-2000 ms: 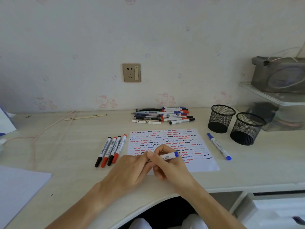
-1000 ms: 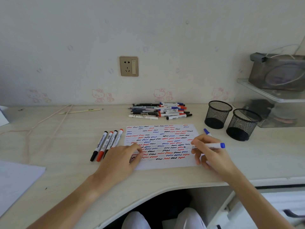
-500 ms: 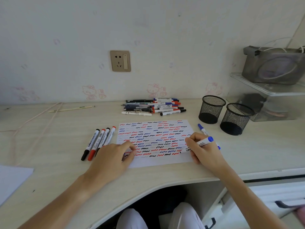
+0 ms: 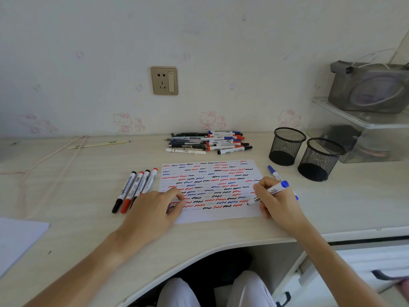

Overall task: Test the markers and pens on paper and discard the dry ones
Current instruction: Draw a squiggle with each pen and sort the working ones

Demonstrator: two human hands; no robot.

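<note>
We see the right hand (image 4: 280,201) pinching a blue-ended marker (image 4: 269,193) between thumb and curled fingers, pen-fashion. Its tip is down at the right edge of the paper (image 4: 210,189), near the lower rows of squiggles; from this angle we cannot quite tell whether the tip touches the sheet or sits just above it. The marker's blue end points up and to the right, away from the sheet.

The left hand (image 4: 155,209) rests on the lower left corner of the paper, palm down, with the fingers loosely bent and their tips on the sheet. It grips nothing that we can make out.

The paper lies flat on the worktop (image 4: 88,173) in front of us, covered in short wavy lines of red, blue and black. Just beside its left edge lie four capped markers (image 4: 135,187) side by side, slanted, two with black caps and two with red; the left hand covers part of the rightmost ones. A second blue marker (image 4: 274,172) lies on the worktop just right of the sheet, partly hidden behind the right hand.

Beyond the paper, near the wall, sits a pile of pens and markers (image 4: 208,142), lying roughly parallel. To the right of it stand two black mesh pen cups (image 4: 305,151), upright and close together, one nearer the wall than the other.
</note>
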